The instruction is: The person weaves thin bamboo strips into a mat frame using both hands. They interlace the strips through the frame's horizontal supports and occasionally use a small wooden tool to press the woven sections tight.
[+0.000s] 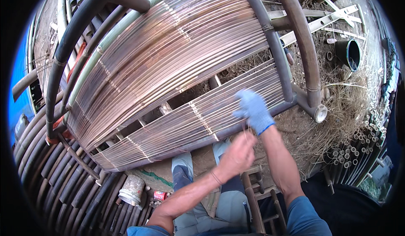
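Blue sleeves (307, 219) led to left grip (238, 153), seemingly pinching a strand (244, 127), and right grip (255, 111), state unclear — lashings (203, 121) crossed slats (173, 136) leftward, none visible rightward.

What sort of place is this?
Probably a bamboo furniture workshop: a bench-like slatted frame is in front of the person, dark poles lie stacked at the left, and slim canes with cut ends are gathered at the right.

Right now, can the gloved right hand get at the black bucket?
Probably not without shifting: the right hand is at the slatted panel, and the frame's curved brown pole stands between it and the black bucket, which looks well beyond the frame.
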